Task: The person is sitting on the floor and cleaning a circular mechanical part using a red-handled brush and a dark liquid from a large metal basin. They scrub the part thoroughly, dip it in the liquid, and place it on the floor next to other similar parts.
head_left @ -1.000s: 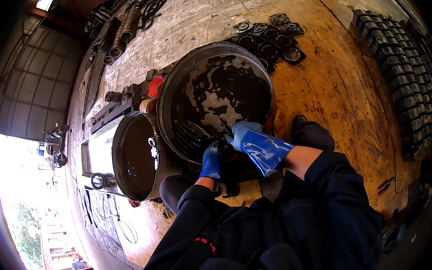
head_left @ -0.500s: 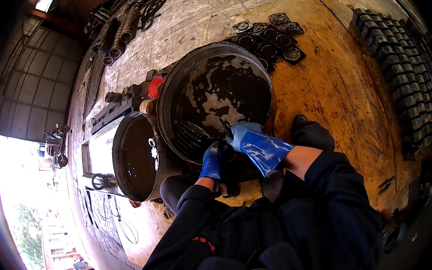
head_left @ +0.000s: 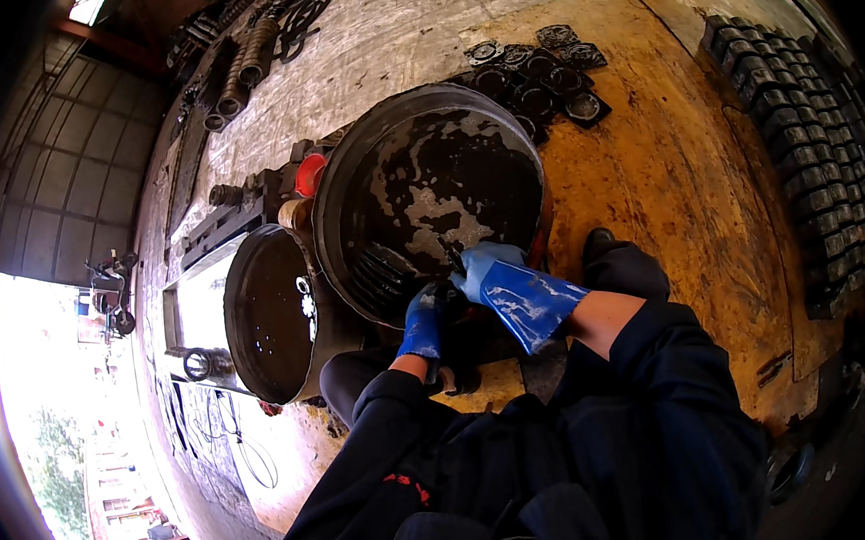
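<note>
Right-hand grip: blue-gloved right hand (head_left: 493, 271), fingers curled in around a dark slender piece (head_left: 453, 256) that sticks up past them; its lower end is hidden by the glove.
Left-hand grip: blue-gloved left hand (head_left: 424, 321), low at the near rim; its fingertips sink into shadow, so I cannot tell how far they are closed or whether they have hold of anything.
Slender piece: at the near side of the large round tub (head_left: 334, 182), in front of the right fingers; too dark to tell its kind.
Ribbed piece: dark ribbed piece (head_left: 380, 271) inside the tub by its near-left wall, just beyond the left hand; several parallel ridges show.
Tub: wide and open, with dark liquid and pale patches across its surface; a smaller drum (head_left: 237, 279) stands close at its left, dark liquid inside.
Behind the drum: red bowl-shaped piece (head_left: 310, 175) against the tub's left side.
Beyond the tub: cluster of dark round-centred plates (head_left: 547, 79) on the stained yellow-brown floor (head_left: 681, 167).
Far right: rows of dark blocks (head_left: 795, 149), packed together.
Upper left: coil springs (head_left: 259, 53) lying on the floor, well apart from the hands.
</note>
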Demonstrator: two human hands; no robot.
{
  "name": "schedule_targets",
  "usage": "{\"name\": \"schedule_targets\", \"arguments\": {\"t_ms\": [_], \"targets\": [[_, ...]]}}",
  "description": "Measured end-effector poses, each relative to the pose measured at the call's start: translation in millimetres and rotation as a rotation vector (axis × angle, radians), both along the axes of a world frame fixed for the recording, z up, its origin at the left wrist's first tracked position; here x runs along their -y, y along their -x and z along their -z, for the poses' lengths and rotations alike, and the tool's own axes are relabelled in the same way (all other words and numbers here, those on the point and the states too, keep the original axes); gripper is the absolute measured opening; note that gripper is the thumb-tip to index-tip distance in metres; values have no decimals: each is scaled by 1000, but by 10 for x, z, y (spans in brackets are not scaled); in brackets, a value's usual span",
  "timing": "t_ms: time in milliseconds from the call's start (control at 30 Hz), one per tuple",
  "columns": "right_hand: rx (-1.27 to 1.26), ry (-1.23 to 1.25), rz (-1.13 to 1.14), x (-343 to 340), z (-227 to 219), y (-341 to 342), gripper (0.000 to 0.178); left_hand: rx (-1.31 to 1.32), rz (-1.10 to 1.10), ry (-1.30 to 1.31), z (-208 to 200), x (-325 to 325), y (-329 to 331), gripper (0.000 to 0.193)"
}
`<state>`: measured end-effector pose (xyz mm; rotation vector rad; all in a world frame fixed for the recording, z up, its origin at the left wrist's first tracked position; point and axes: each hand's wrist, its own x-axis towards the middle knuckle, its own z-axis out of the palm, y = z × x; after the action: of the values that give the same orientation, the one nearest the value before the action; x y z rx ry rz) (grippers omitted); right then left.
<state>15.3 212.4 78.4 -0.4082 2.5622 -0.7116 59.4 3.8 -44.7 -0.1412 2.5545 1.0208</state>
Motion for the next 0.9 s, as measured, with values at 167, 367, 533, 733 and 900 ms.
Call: {"name": "schedule_targets", "arguments": {"t_ms": [167, 367, 533, 733, 900], "targets": [[-26, -1, -5, 12, 51, -3, 42, 72, -33, -38, -154, -58, 0, 30], [-39, -2, 13, 0, 20, -18, 41, 12, 31, 93, -343, -179, 6, 31], [-33, 17, 10, -10, 28, -9, 41, -4, 96, 150, -295, -162, 44, 36], [-19, 4, -12, 6, -41, -9, 42, -76, 55, 19, -3, 33, -7, 27], [-29, -3, -11, -5, -4, -6, 42, -72, -28, -89, 87, 37, -25, 28]]}}
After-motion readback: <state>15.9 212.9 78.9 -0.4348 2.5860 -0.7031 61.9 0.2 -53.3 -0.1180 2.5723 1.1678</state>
